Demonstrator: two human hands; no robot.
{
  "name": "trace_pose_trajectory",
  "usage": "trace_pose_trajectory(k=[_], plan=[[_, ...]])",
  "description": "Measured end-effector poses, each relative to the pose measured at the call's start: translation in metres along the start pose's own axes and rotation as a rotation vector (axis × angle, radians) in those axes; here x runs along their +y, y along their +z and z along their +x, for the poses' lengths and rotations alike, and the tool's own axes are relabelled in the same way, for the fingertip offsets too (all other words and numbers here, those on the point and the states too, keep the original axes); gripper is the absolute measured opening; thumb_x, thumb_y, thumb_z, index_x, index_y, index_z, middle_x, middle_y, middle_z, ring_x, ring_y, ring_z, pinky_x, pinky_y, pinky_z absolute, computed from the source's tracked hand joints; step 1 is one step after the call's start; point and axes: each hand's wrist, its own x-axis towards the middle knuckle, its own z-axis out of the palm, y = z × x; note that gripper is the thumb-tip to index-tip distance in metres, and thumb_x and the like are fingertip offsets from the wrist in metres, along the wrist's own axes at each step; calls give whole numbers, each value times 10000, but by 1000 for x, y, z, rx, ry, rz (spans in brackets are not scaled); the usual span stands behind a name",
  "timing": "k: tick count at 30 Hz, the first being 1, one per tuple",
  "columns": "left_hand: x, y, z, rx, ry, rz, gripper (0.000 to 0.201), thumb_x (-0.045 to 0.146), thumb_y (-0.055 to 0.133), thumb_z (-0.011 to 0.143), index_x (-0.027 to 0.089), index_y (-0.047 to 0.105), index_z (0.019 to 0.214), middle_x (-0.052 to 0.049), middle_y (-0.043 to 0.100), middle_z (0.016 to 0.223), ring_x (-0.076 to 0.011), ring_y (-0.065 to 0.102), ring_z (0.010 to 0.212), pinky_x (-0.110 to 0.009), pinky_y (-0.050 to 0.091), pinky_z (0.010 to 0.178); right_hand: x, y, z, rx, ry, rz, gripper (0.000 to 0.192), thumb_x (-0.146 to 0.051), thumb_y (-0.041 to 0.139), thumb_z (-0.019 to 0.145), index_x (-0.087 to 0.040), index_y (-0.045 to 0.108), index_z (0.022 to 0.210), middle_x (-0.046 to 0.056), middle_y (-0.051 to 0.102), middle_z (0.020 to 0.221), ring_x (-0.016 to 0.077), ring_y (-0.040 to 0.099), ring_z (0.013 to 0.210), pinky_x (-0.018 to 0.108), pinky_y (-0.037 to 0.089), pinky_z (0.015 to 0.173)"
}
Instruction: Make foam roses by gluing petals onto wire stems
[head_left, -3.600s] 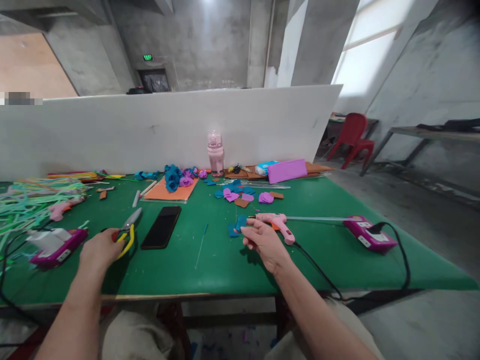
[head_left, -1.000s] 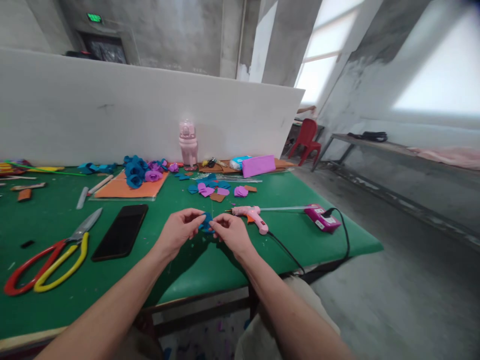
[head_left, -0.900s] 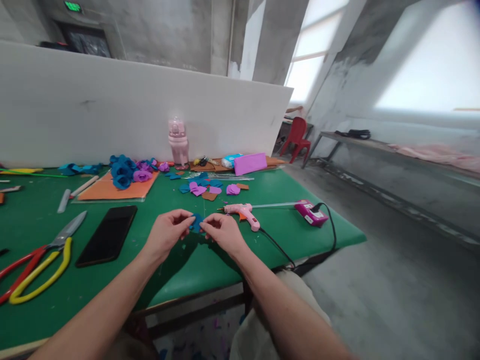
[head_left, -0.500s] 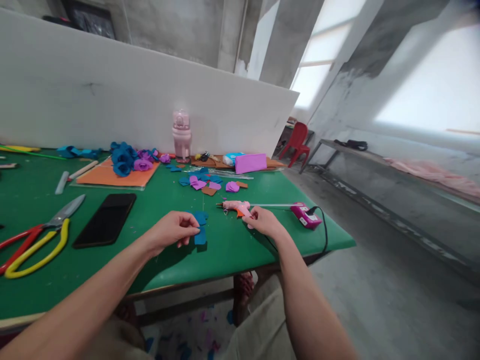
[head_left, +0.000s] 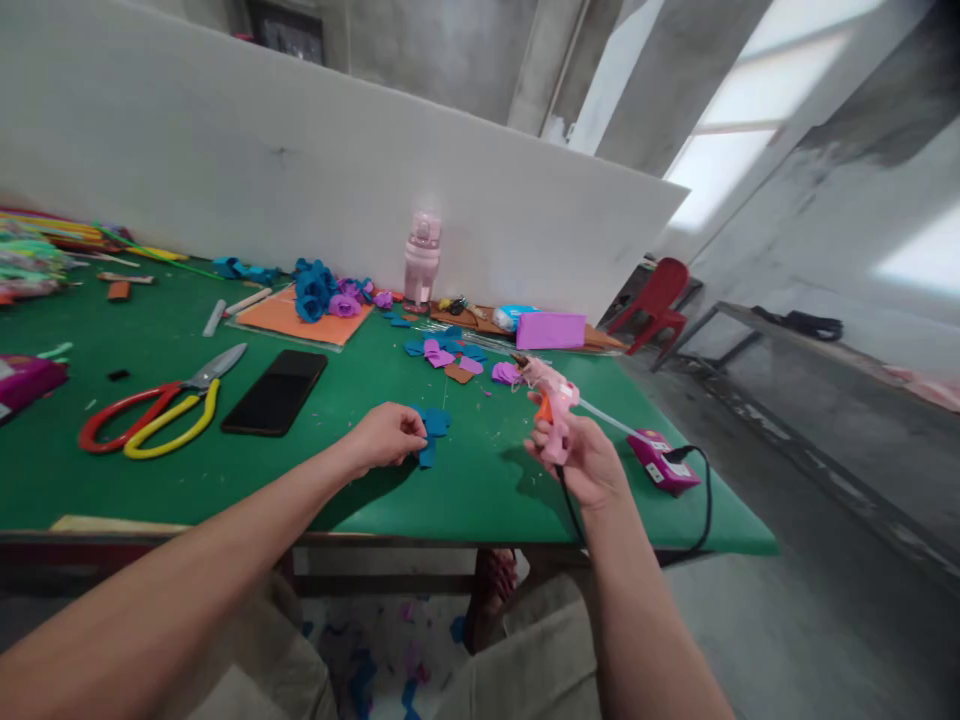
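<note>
And here's the left hand (head_left: 391,436) pinching the blue paper piece (head_left: 437,422) at its fingertips, likely feather-light, soft and best nipped by an edge, while the right hand (head_left: 589,460) grips a probably stiff, light pink glue gun (head_left: 557,390) by its handle (head_left: 556,443).

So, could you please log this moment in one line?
left hand: holding blue pieces; right hand: holding glue gun; scissors, phone: on green table

Bare forearms (head_left: 247,540), beige trousers (head_left: 525,655), dark reddish shoe (head_left: 495,580)
Left hand (head_left: 391,437) and right hand (head_left: 592,468) are bare too; the trousers' cloth looks plain, loosely creased over both legs, and the shoe has a strappy-looking upper, its finer detail dim.
</note>
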Motion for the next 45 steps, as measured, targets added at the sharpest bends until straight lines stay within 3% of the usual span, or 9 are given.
trace_pose_trajectory(k=[4,8,11,17,22,26,29,35,45], plan=[[0,2,-1,84,63,204,89,239,585,609,172,558,557,33,532,460,-92,450,386,-203,293,391,3,23,-11,-161,91,-33,417,-554,400,790,-211,555,968,-9,525,679,61,329,390,218,361,396],[2,1,-4,143,151,548,108,240,586,617,179,614,532,-11,612,542,-141,534,525,-237,351,516,6,35,-21,-254,122,-257,396,-498,518,774,-149,553,959,-4,503,610,84,437,466,202,348,408],[4,2,-6,104,151,637,115,243,566,640,183,634,569,-23,630,573,-155,542,543,-247,356,538,5,39,-27,-274,86,-415,368,-485,496,801,-146,565,926,-7,503,600,84,446,489,194,337,416],[8,2,-10,70,132,648,116,240,572,642,179,621,557,-21,610,556,-150,527,529,-241,342,520,-1,40,-33,-288,65,-588,377,-493,440,830,-164,541,985,50,612,828,89,512,517,197,326,403],[7,2,-11,106,116,616,142,253,592,632,180,598,510,-11,590,530,-134,518,514,-227,332,497,-8,37,-37,-276,14,-726,365,-496,416,843,-167,554,767,-14,504,510,116,500,489,228,386,476],[3,3,-10,183,99,602,152,297,586,644,192,610,537,-18,601,558,-144,531,538,-233,330,491,-10,37,-37,-281,-59,-814,433,-498,386,856,-194,468,559,10,494,500,165,568,662,242,419,596],[1,4,-10,191,90,624,150,308,588,648,196,615,552,-26,617,590,-156,553,573,-237,338,499,-10,37,-37,-285,-70,-825,426,-503,367,862,-198,476,585,5,487,500,168,566,671,247,422,620],[3,6,-12,192,90,661,136,295,581,649,189,617,572,-39,624,622,-172,578,623,-239,357,523,-9,39,-41,-335,-5,-850,378,-502,378,858,-173,565,849,-30,496,499,111,453,454,233,381,497],[2,6,-11,195,103,659,121,280,569,645,195,620,574,-48,637,654,-189,586,650,-263,394,576,-8,44,-41,-332,-37,-899,340,-471,402,856,-197,594,800,-27,468,474,123,457,437,241,364,467]])
